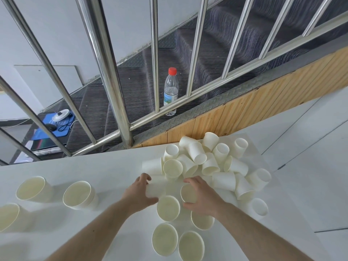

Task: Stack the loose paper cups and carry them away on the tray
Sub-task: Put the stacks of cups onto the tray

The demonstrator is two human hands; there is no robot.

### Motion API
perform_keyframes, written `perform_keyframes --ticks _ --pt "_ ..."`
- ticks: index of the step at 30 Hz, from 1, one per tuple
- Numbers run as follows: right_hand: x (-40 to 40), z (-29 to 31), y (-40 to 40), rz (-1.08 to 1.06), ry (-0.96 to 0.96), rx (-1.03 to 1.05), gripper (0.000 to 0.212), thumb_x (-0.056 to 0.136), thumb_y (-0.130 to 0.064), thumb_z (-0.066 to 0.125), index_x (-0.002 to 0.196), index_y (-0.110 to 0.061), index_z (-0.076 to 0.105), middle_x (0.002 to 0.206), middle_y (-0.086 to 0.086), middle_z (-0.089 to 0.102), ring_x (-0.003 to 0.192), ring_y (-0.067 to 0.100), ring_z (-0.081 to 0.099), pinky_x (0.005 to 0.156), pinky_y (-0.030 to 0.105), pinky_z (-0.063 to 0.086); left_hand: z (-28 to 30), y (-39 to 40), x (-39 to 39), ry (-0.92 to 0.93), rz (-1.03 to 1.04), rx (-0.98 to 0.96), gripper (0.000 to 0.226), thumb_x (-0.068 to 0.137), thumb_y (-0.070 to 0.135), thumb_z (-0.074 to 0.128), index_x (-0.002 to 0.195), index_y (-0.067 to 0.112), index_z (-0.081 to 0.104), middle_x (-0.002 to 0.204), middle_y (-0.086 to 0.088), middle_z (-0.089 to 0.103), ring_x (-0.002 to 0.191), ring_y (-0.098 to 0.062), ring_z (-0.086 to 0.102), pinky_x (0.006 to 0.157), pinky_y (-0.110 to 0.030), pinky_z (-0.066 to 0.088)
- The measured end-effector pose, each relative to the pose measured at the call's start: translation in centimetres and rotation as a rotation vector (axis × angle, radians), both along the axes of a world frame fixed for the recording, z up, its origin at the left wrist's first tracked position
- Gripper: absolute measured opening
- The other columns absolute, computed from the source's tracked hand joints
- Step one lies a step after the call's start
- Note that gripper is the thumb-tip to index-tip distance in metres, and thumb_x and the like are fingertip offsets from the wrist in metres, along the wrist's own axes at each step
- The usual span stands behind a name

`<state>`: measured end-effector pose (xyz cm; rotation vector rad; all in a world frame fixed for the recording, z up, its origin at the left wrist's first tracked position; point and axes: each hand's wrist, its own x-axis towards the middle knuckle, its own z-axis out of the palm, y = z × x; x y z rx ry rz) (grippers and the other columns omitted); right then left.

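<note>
A: How do the hands sit?

B: Both arms reach forward over the white table [94,172]. The left hand [140,193] curls round a paper cup lying on its side [155,189]. The right hand [200,194] cups its fingers over an upright cup [188,193].

A: And the rest?

B: A pile of cups [212,162] lies just beyond the hands; upright stacks [78,194] stand to the left.

No readable text anywhere in your view. The water bottle [171,91] at 12 o'clock, behind the railing, carries a blue-green label, but its print is too small to make out. The paper cups [205,161] on your worktop [94,170] are plain white, no markings. The blue pad [56,125] at 10 o'clock shows faint marks, unreadable.
</note>
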<state>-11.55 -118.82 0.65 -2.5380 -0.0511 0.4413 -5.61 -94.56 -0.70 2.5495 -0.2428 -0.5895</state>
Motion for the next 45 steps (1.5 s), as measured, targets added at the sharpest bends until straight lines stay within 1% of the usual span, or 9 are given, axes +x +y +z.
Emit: perform_keyframes --ticks 7,11,15,19,26,30,35,41,45 --pt "0.0 0.4 0.2 0.009 0.014 -0.029 0.070 0.081 -0.037 0.066 0.142 -0.028 0.033 0.140 -0.009 0.033 0.128 0.010 0.038 0.101 0.027 0.039 0.1 -1.4 0.2 -0.167 -0.388 0.335 0.068 0.086 0.037 0.056 0.146 0.037 0.023 0.139 0.004 0.040 0.125 -0.020 0.044 0.103 -0.036 0.035" --pt "0.1 0.6 0.2 0.009 -0.024 -0.022 0.069 0.080 -0.039 0.066 0.141 -0.028 0.035 0.138 -0.010 0.035 0.125 0.009 0.039 0.100 0.028 0.040 0.2 -1.4 0.2 -0.228 -0.296 0.221 0.034 0.083 0.041 0.060 0.113 0.031 0.050 0.128 0.008 0.045 0.112 -0.015 0.050 0.089 -0.028 0.038" --pt "0.3 0.7 0.0 0.028 0.073 0.004 0.074 0.076 -0.046 0.069 0.140 -0.032 0.035 0.137 -0.015 0.035 0.125 0.007 0.041 0.101 0.028 0.040 0.7 -0.9 0.5 -0.217 -0.289 0.055 0.028 0.077 0.040 0.067 0.078 0.032 0.040 0.115 0.017 0.045 0.088 -0.007 0.050 0.061 -0.017 0.034" --pt "0.2 0.7 0.1 0.036 0.120 0.018 0.062 0.079 -0.052 0.063 0.134 -0.032 0.042 0.133 -0.020 0.041 0.122 0.003 0.044 0.101 0.026 0.038 0.1 0.1 0.5 -0.111 -0.388 0.015 0.037 0.075 0.029 0.069 0.069 0.034 0.033 0.117 0.021 0.044 0.091 -0.008 0.053 0.073 -0.022 0.047" --pt "2.6 -0.1 1.1 -0.349 0.003 0.244 0.039 0.096 -0.042 0.047 0.133 -0.028 0.050 0.111 -0.002 0.057 0.101 0.012 0.057 0.094 0.033 0.047 1.2 1.1 1.6 -0.018 -0.408 0.009 0.038 0.064 0.034 0.067 0.092 0.031 0.041 0.120 0.016 0.042 0.104 -0.012 0.052 0.086 -0.031 0.048" --pt "3.8 0.2 1.4 -0.357 0.030 0.274 0.044 0.101 -0.038 0.040 0.144 -0.031 0.038 0.119 -0.001 0.058 0.114 0.014 0.054 0.098 0.031 0.042 2.1 0.6 2.3 -0.034 -0.345 -0.020 0.034 0.070 0.045 0.061 0.095 0.030 0.044 0.117 0.017 0.044 0.103 -0.009 0.048 0.087 -0.030 0.046" --pt "4.6 -0.2 1.1 -0.427 0.077 0.374 0.042 0.103 -0.033 0.036 0.142 -0.023 0.045 0.134 -0.005 0.053 0.127 0.012 0.047 0.097 0.019 0.031 2.5 -1.1 3.2 -0.301 -0.257 -0.005 0.019 0.090 0.030 0.054 0.108 0.023 0.052 0.120 0.008 0.048 0.114 -0.015 0.045 0.082 -0.029 0.045" --pt "4.9 -0.2 0.9 -0.472 -0.145 0.252 0.026 0.098 -0.026 0.047 0.085 -0.015 0.067 0.074 -0.001 0.066 0.074 0.016 0.061 0.069 0.033 0.046 2.8 -3.5 5.1 -0.335 -0.254 0.037 0.043 0.093 0.020 0.049 0.135 0.028 0.046 0.142 0.004 0.036 0.132 -0.020 0.034 0.097 -0.036 0.044" --pt "4.4 0.5 0.5 -0.306 -0.189 0.014 0.021 0.093 -0.022 0.053 0.106 -0.021 0.070 0.098 -0.009 0.071 0.092 0.012 0.065 0.079 0.025 0.049 2.8 -5.3 5.3 -0.281 -0.328 0.105 0.039 0.094 0.035 0.049 0.133 0.030 0.050 0.145 0.007 0.036 0.133 -0.017 0.032 0.096 -0.036 0.044"
